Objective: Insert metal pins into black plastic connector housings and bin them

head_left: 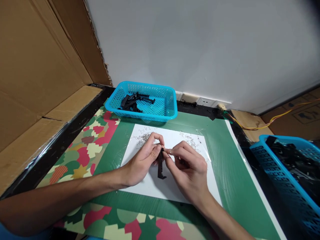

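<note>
My left hand [147, 155] pinches the upper end of a black plastic part [160, 166], a slim bar with a small hooked foot that hangs downward. From the other side my right hand [188, 163] brings thumb and forefinger together at the same end; whatever lies between those fingertips is too small to name. Both hands are over a white sheet [140, 185]. Beyond the left hand lies a pile of tiny metal pieces [145, 138], perhaps springs or bent wires. More small wire pieces [191, 140] are scattered behind the right hand.
A blue basket [160, 116] with several black parts [135, 101] stands at the back. Another blue basket [262, 141], full of black parts [295, 160], is at the right. Cardboard [37, 66] walls the left side. Sockets [206, 101] and a yellow cable [275, 117] run along the wall.
</note>
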A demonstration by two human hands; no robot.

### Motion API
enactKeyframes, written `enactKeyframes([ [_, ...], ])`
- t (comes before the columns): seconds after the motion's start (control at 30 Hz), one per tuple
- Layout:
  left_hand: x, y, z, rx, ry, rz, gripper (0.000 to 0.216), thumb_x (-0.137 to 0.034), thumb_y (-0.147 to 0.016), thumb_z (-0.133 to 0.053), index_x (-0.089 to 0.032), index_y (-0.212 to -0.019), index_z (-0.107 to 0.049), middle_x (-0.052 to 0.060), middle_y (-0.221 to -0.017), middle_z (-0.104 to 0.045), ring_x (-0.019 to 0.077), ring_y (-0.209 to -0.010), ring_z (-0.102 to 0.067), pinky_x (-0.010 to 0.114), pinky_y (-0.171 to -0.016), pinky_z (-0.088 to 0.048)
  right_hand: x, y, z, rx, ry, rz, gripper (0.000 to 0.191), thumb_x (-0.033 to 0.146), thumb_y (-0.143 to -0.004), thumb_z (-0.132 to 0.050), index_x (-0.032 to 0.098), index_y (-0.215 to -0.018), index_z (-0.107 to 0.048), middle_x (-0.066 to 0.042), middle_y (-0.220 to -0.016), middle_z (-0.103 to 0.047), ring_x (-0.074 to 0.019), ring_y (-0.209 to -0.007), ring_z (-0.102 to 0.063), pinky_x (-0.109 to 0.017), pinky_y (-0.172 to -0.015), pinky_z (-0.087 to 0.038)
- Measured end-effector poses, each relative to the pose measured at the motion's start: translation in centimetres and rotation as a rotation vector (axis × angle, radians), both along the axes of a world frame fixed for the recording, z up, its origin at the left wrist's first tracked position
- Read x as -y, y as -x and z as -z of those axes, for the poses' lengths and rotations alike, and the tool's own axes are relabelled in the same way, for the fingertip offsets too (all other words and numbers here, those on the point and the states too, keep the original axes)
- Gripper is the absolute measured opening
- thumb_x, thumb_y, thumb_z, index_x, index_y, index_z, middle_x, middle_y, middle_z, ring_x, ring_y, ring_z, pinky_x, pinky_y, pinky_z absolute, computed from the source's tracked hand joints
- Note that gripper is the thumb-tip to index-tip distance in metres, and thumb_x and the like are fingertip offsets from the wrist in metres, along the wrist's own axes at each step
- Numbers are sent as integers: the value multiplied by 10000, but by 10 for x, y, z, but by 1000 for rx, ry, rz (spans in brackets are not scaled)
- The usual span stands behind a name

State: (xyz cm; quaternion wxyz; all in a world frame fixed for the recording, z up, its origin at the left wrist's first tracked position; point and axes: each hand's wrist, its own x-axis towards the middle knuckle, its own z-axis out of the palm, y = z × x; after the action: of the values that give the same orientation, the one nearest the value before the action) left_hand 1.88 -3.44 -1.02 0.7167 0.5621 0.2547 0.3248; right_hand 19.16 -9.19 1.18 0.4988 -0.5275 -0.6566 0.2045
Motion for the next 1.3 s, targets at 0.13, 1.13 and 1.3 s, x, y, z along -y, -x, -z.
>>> enactKeyframes([
  [0.13, 0, 1, 3, 14, -10, -34, 276, -533, -1136, -491, -263, -1182, -452, -40, -841, -475, 143, -732, -443, 267, -695, -368, -1, -6, -4, -27, 79, -44, 160, 231, -1017, -670, 224, -1081, -816, -7, -788, -567, -148, -636, -504, -280, -529, -370],
  [1.13, -9, 7, -3, -343, -639, -279, 155, -218, -970, -793, -209, -1122, -771, 29, -1059, -776, 180, -902, -696, 318, -846, -547, -9, -58, 0, 433, -175, -108, 154, 92, -1039, -659, 174, -1041, -790, -18, -791, -644, -123, -629, -586, -252, -583, -448],
  [1.3, -8, 6, 0, -380, -695, -287, 175, -218, -935, -834, -212, -1092, -756, 7, -1004, -757, 169, -865, -681, 309, -808, -543, -10, -58, 5, 433, -155, -135, 161, 99, -1051, -641, 173, -1051, -784, -7, -752, -643, -123, -604, -571, -256, -567, -418],
])
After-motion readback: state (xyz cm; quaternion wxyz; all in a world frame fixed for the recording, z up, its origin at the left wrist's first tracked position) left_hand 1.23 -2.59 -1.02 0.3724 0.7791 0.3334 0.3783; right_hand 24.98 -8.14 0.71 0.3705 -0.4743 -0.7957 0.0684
